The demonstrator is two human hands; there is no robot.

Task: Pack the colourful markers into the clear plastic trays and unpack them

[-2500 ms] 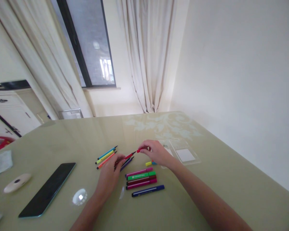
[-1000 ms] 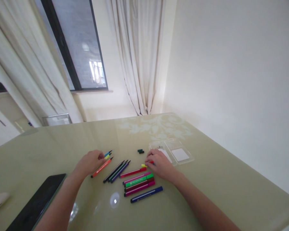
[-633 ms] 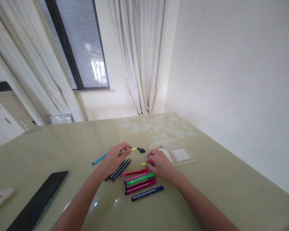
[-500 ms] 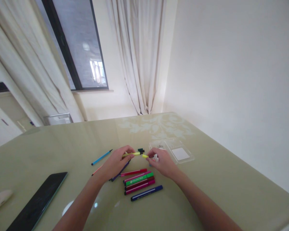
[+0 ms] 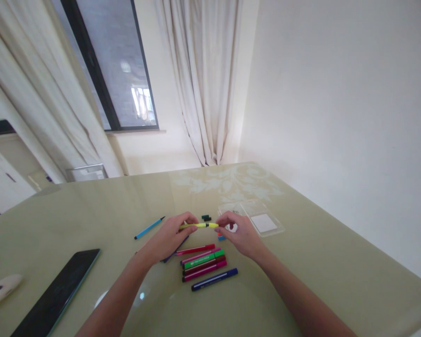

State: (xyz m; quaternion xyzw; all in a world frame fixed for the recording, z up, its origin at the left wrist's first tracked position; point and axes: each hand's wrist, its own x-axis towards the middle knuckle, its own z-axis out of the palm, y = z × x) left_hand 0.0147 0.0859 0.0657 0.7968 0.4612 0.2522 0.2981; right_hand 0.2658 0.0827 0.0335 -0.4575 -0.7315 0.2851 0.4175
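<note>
Fingers (image 5: 184, 216) around yellow marker (image 5: 200, 225), cap (image 5: 213, 225)

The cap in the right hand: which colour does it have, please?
The cap is bright yellow; the head view shows it best.

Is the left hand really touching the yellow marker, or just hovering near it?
Touching. The head view shows the left hand pinching the yellow marker in its fingers, with no visible gap.
</note>
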